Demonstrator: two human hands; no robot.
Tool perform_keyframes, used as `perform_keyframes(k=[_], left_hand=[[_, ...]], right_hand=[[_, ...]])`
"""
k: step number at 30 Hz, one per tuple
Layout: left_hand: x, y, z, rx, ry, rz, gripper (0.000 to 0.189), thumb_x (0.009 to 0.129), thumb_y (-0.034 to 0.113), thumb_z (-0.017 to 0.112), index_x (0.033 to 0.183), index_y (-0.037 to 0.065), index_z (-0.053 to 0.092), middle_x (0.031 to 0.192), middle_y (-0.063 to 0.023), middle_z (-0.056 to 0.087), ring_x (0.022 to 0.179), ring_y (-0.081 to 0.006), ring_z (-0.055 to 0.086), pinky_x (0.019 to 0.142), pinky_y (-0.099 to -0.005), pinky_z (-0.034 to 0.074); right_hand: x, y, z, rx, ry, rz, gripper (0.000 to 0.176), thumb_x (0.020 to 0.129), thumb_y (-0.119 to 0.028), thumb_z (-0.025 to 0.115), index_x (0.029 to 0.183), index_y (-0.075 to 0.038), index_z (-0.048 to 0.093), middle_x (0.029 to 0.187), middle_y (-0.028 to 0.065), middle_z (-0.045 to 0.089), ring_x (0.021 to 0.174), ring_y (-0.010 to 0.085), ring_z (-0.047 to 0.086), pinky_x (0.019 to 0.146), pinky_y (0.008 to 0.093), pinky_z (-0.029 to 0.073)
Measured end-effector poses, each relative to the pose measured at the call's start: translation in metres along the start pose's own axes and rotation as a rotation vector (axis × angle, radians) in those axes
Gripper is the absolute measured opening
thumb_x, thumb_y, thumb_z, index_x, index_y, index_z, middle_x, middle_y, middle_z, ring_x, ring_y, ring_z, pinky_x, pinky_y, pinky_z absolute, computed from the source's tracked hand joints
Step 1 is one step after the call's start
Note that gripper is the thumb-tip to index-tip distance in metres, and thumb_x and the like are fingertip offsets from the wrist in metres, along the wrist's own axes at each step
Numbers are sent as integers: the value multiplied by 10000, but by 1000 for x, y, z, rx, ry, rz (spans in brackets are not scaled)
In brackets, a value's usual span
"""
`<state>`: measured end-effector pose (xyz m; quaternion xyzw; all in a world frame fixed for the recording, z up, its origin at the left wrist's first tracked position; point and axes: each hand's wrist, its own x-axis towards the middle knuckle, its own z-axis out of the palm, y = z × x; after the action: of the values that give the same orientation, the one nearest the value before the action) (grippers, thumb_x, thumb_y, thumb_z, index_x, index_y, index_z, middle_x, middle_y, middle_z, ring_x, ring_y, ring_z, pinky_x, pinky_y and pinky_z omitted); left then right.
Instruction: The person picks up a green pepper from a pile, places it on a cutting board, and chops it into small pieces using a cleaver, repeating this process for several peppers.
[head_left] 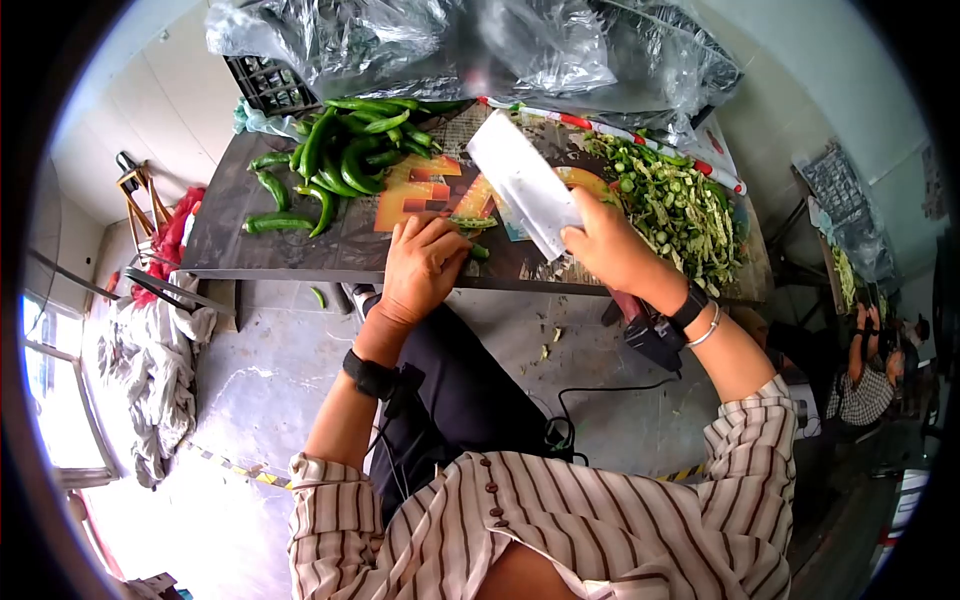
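My right hand (612, 250) is wrapped around the handle of a cleaver (525, 180). Its broad blade is raised off the table and slants to the upper left. Fingers curled, my left hand (425, 262) holds a green pepper (472, 222) near the front edge of the table. This pepper looks cut open, with pale flesh showing, and a green end (479, 252) pokes out beside my fingers. Whole green peppers (345, 150) are heaped beyond my left hand. Right of the cleaver lies a spread pile of chopped peppers (675, 205).
Clear plastic sheeting (480, 45) covers things along the table's (230, 240) far side, by a black crate (270, 85). A red-and-white strip (610, 130) borders the chopped pile. A black cable (600, 388) hangs below the table. Another person (862, 395) works at far right.
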<state>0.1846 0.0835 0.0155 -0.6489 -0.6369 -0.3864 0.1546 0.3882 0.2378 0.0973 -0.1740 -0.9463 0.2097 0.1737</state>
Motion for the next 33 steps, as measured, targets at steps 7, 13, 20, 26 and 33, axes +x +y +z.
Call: perform_keyframes(k=[7, 13, 20, 26, 33], left_hand=[[13, -3, -2, -60, -144, 12, 220, 741, 72, 678, 954, 97, 629, 1063, -66, 614, 1097, -270, 529, 997, -423, 363], [17, -7, -3, 17, -307, -140, 601, 736, 193, 724, 1299, 88, 539, 1290, -114, 566, 1337, -302, 394, 1126, -585, 173], [23, -14, -4, 40, -369, -155, 473, 694, 282, 772, 1112, 112, 633, 1321, -56, 529, 1360, -285, 347, 1130, -608, 140], [20, -14, 3, -105, -312, -192, 350, 653, 172, 780, 970, 106, 645, 1268, -52, 551, 1320, -301, 382, 1119, -573, 198], [23, -4, 13, -156, -58, -134, 333, 619, 57, 780, 913, 90, 627, 1137, -60, 590, 1177, -298, 479, 1052, -423, 343]], right_hand=[[-17, 0, -20, 531, -21, 416, 242, 868, -75, 528, 1088, 20, 492, 641, 61, 556, 438, 142, 513, 416, 301, 429], [-36, 12, -12, 566, -72, 520, 177, 885, -74, 522, 1035, 2, 467, 629, 38, 532, 430, 110, 487, 400, 276, 418], [-39, 18, -6, 559, -91, 493, 142, 918, -90, 530, 995, -18, 435, 622, 30, 517, 422, 93, 485, 388, 245, 414], [-41, 25, 4, 572, -96, 490, 233, 904, -78, 530, 1108, 15, 469, 614, 28, 523, 422, 99, 487, 391, 259, 417], [-37, 20, 4, 577, -101, 542, 274, 888, -81, 540, 1139, 15, 486, 605, 29, 534, 413, 109, 498, 386, 268, 417]])
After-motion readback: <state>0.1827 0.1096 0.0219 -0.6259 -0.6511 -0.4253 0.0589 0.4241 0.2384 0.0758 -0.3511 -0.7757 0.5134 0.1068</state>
